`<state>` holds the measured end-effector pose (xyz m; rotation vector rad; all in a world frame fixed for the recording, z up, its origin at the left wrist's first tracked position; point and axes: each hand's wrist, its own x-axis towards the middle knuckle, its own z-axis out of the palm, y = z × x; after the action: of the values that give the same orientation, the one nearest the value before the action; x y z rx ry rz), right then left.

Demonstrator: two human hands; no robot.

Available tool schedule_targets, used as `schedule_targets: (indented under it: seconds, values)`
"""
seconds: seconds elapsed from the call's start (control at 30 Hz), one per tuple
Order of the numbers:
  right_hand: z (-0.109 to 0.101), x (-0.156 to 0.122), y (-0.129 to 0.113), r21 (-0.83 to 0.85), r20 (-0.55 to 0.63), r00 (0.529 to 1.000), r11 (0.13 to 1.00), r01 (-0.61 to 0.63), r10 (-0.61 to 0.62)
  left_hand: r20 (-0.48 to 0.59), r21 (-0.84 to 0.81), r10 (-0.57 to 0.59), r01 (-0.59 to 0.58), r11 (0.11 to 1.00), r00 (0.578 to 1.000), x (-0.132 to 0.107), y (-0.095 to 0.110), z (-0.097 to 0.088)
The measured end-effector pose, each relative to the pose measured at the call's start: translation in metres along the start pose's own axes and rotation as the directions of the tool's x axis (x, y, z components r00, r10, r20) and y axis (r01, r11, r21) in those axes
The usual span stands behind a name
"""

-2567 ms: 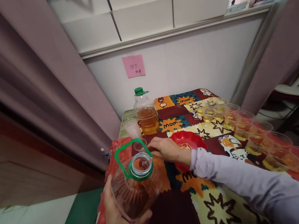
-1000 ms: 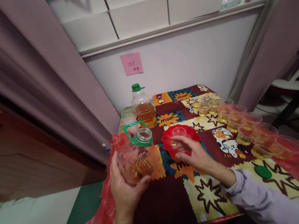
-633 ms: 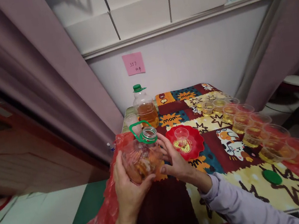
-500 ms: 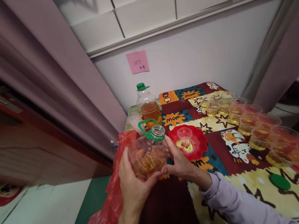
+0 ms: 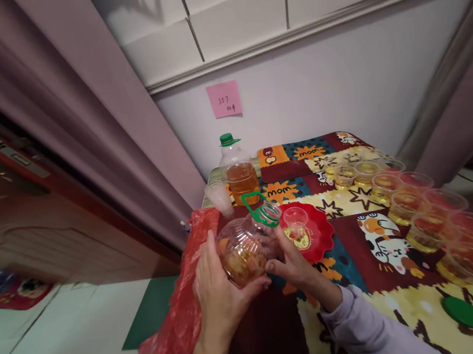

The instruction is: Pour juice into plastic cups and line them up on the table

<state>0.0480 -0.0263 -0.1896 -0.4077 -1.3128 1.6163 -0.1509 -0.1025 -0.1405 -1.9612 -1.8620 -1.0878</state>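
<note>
Between my two hands a clear plastic bottle (image 5: 243,251) is held up, tilted with its open mouth to the right. Amber liquid shows in it, and a green ring handle sits at its neck. My left hand (image 5: 222,290) wraps the bottle's lower left side. My right hand (image 5: 293,266) grips near its shoulder on the right. Just past the mouth, a clear plastic cup (image 5: 296,219) stands on a red scalloped plate (image 5: 324,235). How much the cup holds I cannot make out.
Behind stands a green-capped bottle (image 5: 242,179) of amber liquid, beside stacked cups (image 5: 219,197). Several cups of yellow liquid (image 5: 407,207) line the table's right side. A green cap (image 5: 462,311) lies near the front. Red plastic film (image 5: 181,311) hangs over the left edge.
The bottle has tipped further to the right, and its mouth is nearer the cup on the red plate. Both hands keep their hold. The view has shifted slightly.
</note>
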Motion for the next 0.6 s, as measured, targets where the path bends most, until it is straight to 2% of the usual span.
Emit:
schedule_targets:
  seconds: [0.2, 0.33, 0.47, 0.5, 0.6]
  values:
    - [-0.003, -0.004, 0.004, 0.042, -0.045, 0.999, 0.999, -0.004, 0.006, 0.015, 0.042, 0.069, -0.069, 0.997, 0.998, 0.003, 0.019, 0.000]
    - [-0.002, -0.003, -0.004, 0.026, -0.084, 0.996, 1.000, -0.001, 0.004, 0.053, -0.045, 0.080, -0.078, 0.996, 0.995, 0.005, 0.017, -0.011]
    - [-0.003, -0.002, -0.010, -0.006, -0.143, 0.988, 0.998, -0.061, 0.060, -0.043, -0.182, -0.060, 0.051, 0.982, 0.997, 0.005, 0.000, -0.023]
    - [-0.004, -0.002, -0.010, -0.001, -0.156, 0.985, 0.997, -0.072, 0.071, -0.039, -0.209, -0.107, 0.097, 0.973, 0.993, 0.005, -0.004, -0.024]
    - [-0.005, -0.001, -0.010, 0.006, -0.197, 0.976, 0.996, -0.093, 0.092, 0.085, -0.260, -0.187, 0.203, 0.944, 0.979, 0.002, -0.010, -0.019]
